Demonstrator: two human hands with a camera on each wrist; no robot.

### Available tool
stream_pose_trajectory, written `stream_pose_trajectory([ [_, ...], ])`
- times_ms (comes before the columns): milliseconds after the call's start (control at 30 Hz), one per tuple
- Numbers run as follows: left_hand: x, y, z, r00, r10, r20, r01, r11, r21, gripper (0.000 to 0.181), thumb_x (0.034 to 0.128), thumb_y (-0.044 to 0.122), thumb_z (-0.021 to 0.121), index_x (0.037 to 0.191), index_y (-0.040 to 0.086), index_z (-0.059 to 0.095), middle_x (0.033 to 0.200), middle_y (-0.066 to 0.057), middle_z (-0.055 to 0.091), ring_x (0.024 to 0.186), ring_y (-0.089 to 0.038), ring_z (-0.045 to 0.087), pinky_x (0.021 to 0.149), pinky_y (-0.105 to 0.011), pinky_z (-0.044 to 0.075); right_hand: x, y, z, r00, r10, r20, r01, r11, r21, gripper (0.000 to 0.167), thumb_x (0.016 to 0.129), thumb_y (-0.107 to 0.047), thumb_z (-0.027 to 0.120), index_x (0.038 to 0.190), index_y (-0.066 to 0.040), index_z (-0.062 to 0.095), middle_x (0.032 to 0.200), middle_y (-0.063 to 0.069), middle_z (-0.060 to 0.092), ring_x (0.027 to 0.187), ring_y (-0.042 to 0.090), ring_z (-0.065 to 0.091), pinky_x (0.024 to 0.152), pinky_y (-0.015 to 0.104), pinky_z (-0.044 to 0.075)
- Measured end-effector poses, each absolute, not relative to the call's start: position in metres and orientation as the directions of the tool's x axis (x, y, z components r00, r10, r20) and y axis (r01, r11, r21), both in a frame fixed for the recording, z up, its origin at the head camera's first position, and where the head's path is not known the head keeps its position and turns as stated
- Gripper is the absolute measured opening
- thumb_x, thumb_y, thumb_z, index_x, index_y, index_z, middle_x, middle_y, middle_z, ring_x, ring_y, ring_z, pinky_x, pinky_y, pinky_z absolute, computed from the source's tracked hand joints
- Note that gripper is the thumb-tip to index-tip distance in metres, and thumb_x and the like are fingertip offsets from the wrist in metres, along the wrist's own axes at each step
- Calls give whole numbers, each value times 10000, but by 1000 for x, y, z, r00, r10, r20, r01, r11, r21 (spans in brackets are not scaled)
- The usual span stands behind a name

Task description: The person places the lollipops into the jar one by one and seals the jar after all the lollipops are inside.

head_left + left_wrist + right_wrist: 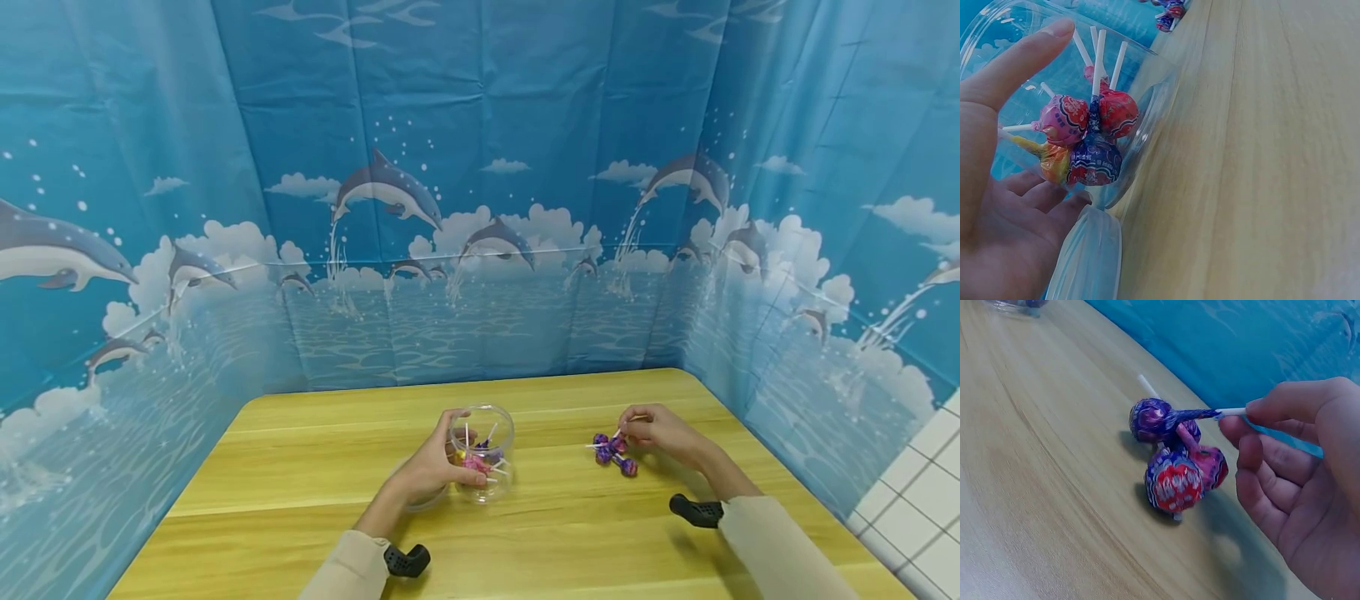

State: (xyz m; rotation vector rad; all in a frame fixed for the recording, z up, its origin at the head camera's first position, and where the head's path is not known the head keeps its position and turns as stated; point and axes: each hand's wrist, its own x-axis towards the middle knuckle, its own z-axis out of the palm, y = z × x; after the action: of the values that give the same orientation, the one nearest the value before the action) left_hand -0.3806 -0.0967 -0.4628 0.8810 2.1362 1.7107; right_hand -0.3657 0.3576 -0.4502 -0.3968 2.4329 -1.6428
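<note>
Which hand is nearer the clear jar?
Left. The left hand grips the clear jar; the right hand is off to its right, pinching a lollipop stick.

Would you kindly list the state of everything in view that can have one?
Clear jar: open, partly filled
Left hand: gripping the jar
Lollipops in the jar: wrapped, sticks at various angles
Lid: off, beside the jar
Right hand: pinching a lollipop stick
Pinched lollipop: wrapped; whether lifted, unclear
Other lollipops on the table: wrapped, bunched together
Dolphin curtain: hanging, creased

Wood-grained table (285,475): lollipops (1175,482), jar (482,493), lid (1088,265)
</note>
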Motion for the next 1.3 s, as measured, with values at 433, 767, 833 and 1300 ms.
stream_pose_trajectory([
  [433, -381, -98, -463, -775, 612, 159, 291, 123, 949, 1039, 818, 199, 913, 1598, 205, 225, 1486, -251, 442, 1296, -311, 536, 1052, -460, 459, -365, 345, -434, -967, -249, 59, -123, 251, -960, 200, 1052, -107, 614, 1091, 87, 582, 1012, 187, 701, 950, 278, 708, 897, 454, 569],
  [767, -384, -97, -465, -773, 615, 155, 288, 123, 950, 1004, 821, 190, 910, 1572, 255, 248, 1485, -268, 430, 1292, -293, 537, 1060, -463, 448, -364, 321, -420, -956, -258, 138, -209, 272, -939, 176, 1033, -89, 637, 1050, 85, 612, 987, 252, 706, 924, 275, 718, 886, 466, 575],
  [833, -385, -97, -465, -773, 615, 158, 290, 121, 949, 996, 818, 198, 914, 1565, 259, 258, 1478, -261, 439, 1290, -291, 538, 1060, -463, 447, -364, 315, -417, -949, -273, 155, -230, 269, -935, 173, 1036, -73, 625, 1054, 98, 604, 981, 246, 705, 907, 245, 718, 876, 448, 581],
  [1300, -386, -98, -464, -768, 621, 156, 295, 128, 947, 1026, 814, 190, 915, 1584, 233, 239, 1483, -261, 444, 1267, -271, 556, 1062, -459, 448, -369, 270, -399, -932, -291, 216, -291, 244, -925, 170, 1002, -71, 667, 1049, 83, 612, 951, 155, 701, 904, 253, 698, 858, 414, 580],
])
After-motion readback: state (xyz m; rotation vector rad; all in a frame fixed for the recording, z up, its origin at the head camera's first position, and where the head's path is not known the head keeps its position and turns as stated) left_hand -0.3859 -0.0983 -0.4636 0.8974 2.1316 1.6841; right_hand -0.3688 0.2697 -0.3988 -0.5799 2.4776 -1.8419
